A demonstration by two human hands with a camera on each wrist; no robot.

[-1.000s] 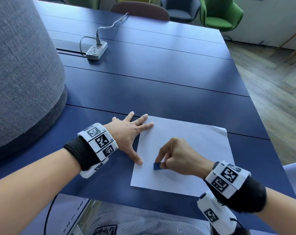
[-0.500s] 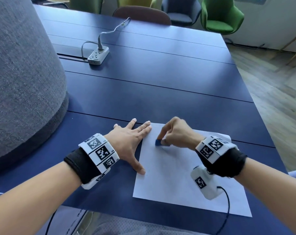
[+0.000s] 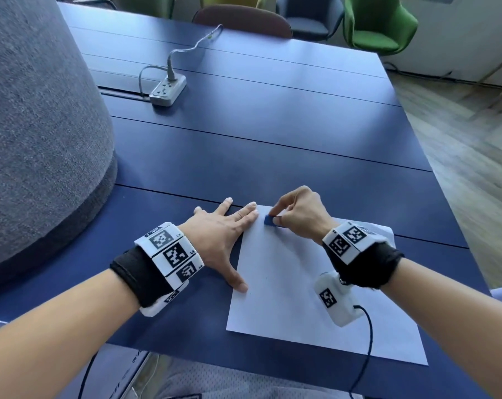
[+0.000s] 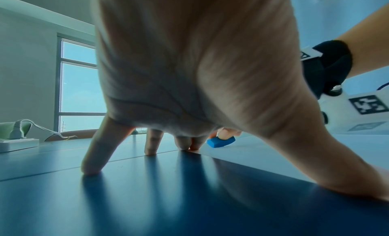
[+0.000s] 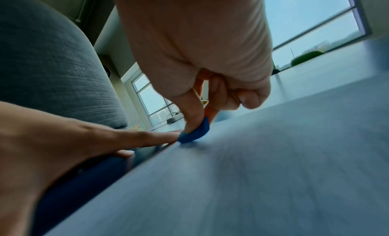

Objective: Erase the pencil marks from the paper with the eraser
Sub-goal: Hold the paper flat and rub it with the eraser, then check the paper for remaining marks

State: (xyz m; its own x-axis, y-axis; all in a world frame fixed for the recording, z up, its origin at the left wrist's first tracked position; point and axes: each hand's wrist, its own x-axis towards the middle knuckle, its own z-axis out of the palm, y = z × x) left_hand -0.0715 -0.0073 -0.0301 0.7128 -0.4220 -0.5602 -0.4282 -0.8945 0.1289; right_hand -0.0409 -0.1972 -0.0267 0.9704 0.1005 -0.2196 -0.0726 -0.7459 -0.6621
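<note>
A white sheet of paper [image 3: 301, 289] lies on the dark blue table [image 3: 272, 145], near its front edge. My right hand [image 3: 297, 217] pinches a small blue eraser [image 3: 270, 220] between thumb and fingers and presses it on the paper's far left corner. The eraser [image 5: 194, 131] touches the paper [image 5: 273, 156] in the right wrist view and shows as a blue block [image 4: 221, 141] in the left wrist view. My left hand [image 3: 223, 234] lies flat with spread straight fingers on the table, its thumb and fingertips on the paper's left edge. Faint specks show on the paper near the thumb.
A large grey fabric-covered shape [image 3: 36, 125] fills the table's left side. A white power strip [image 3: 168, 90] with a cable lies at the back left. Chairs, one of them green [image 3: 379, 24], stand beyond the far edge. Wooden floor lies to the right.
My right hand has carried the eraser from the paper's lower left part up to its far left corner. The left hand has stayed flat at the paper's left edge.
</note>
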